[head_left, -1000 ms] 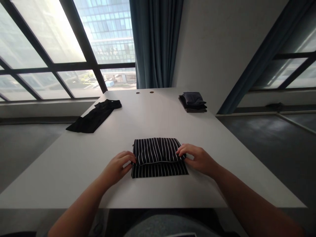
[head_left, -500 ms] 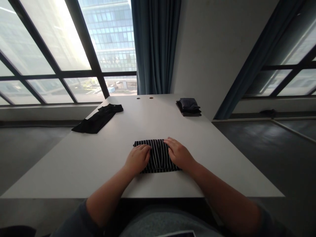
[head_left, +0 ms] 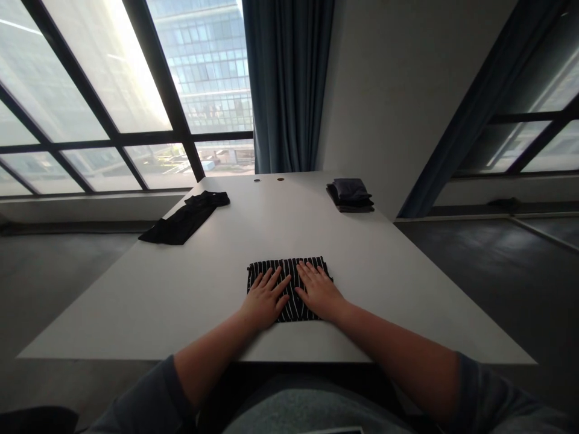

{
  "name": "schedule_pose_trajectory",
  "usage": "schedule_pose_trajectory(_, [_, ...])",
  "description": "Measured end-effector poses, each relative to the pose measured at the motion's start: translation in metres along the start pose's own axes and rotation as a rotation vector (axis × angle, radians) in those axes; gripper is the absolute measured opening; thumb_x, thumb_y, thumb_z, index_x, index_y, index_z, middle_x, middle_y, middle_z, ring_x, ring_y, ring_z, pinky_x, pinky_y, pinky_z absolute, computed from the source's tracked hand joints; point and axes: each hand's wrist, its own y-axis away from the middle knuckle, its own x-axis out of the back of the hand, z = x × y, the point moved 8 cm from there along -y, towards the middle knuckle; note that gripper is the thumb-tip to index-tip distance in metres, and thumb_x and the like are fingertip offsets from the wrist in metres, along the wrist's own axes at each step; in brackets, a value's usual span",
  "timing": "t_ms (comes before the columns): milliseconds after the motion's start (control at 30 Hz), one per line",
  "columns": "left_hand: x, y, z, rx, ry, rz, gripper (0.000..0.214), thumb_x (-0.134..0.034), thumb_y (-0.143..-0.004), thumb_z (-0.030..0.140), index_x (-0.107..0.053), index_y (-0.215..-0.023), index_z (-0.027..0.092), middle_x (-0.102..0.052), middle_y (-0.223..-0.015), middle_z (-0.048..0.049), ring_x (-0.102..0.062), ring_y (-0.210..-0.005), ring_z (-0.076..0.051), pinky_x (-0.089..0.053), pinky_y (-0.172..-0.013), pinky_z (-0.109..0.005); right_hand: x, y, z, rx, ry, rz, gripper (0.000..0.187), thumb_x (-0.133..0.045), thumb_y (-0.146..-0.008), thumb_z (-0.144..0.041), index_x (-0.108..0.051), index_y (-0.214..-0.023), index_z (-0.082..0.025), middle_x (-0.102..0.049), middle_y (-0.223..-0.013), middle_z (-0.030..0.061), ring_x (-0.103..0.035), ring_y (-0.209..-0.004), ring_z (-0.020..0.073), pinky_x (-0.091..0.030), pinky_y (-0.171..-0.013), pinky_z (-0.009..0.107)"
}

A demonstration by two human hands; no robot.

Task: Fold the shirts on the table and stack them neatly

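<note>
A black garment with white stripes (head_left: 293, 310), folded into a flat rectangle, lies on the white table (head_left: 203, 301) in front of me. My left hand (head_left: 266, 299) rests on its left half, palm down with the fingers spread. On the right half, my right hand (head_left: 319, 292) lies flat, fingers stretched out and slightly apart. Both hands press on top of the cloth and grip nothing. Parts of the garment are hidden beneath them.
A black garment (head_left: 183, 220) is spread at the table's left edge. Toward the far right stands a stack of folded dark clothes (head_left: 349, 194). Two round holes sit near the table's far edge, with a blue curtain (head_left: 289, 90) behind it.
Both hands have moved from the sides of the striped garment in over its middle. Their curled fingers have straightened and spread flat. The view has shifted slightly.
</note>
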Motion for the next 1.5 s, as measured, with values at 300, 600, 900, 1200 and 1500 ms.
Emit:
schedule_pose_trajectory(300, [0.004,0.027,-0.033,0.205,0.017,-0.008,0.064,-0.04,-0.105,0.05,-0.034,-0.166,0.028,-0.021,-0.174,-0.0058,-0.017,-0.161,-0.033,-0.022,-0.129,-0.054,-0.002,0.01,0.026,-0.099,-0.005,-0.004,0.076,-0.031,-0.106,-0.058,-0.034,-0.165,-0.01,-0.021,-0.172,0.0139,-0.018,-0.161,0.0308,-0.015,-0.131,0.054])
schedule_pose_trajectory(600, [0.002,0.033,-0.069,0.416,0.041,0.03,0.067,-0.035,-0.107,0.046,-0.031,-0.165,0.011,-0.023,-0.171,-0.0213,-0.018,-0.161,-0.034,-0.021,-0.129,-0.054,-0.006,0.015,0.078,-0.411,0.022,-0.032,0.087,-0.039,-0.102,-0.06,-0.032,-0.161,0.004,-0.022,-0.171,0.024,-0.014,-0.161,0.0357,-0.012,-0.131,0.052])
schedule_pose_trajectory(900, [0.005,0.027,-0.08,0.358,0.162,0.071,0.067,-0.043,-0.104,0.043,-0.03,-0.164,0.013,-0.04,-0.166,-0.0159,-0.029,-0.158,-0.029,-0.021,-0.131,-0.051,0.003,0.003,0.087,-0.314,-0.194,0.063,0.068,-0.054,-0.097,-0.048,-0.052,-0.15,-0.005,-0.038,-0.165,0.0226,-0.024,-0.159,0.0352,-0.02,-0.13,0.049])
schedule_pose_trajectory(1200, [0.015,0.03,-0.075,0.234,0.382,0.2,0.077,-0.06,-0.094,0.032,-0.029,-0.163,0.022,-0.037,-0.167,-0.0142,-0.04,-0.153,-0.029,-0.036,-0.126,-0.048,0.02,0.009,0.072,-0.155,-0.843,0.227,0.037,-0.055,-0.094,-0.028,-0.05,-0.131,-0.025,-0.072,-0.126,0.008,-0.068,-0.121,0.0235,-0.046,-0.112,0.046])
schedule_pose_trajectory(1500, [0.014,0.032,-0.078,0.338,0.209,0.196,0.06,-0.06,-0.095,0.035,-0.052,-0.151,0.016,-0.036,-0.167,-0.0181,-0.038,-0.154,-0.034,-0.03,-0.129,-0.051,0.039,0.02,0.047,-0.159,-1.046,0.129,0.087,-0.074,-0.084,-0.029,-0.035,-0.162,-0.035,-0.057,-0.152,0.0065,-0.059,-0.135,0.0262,-0.039,-0.121,0.049])
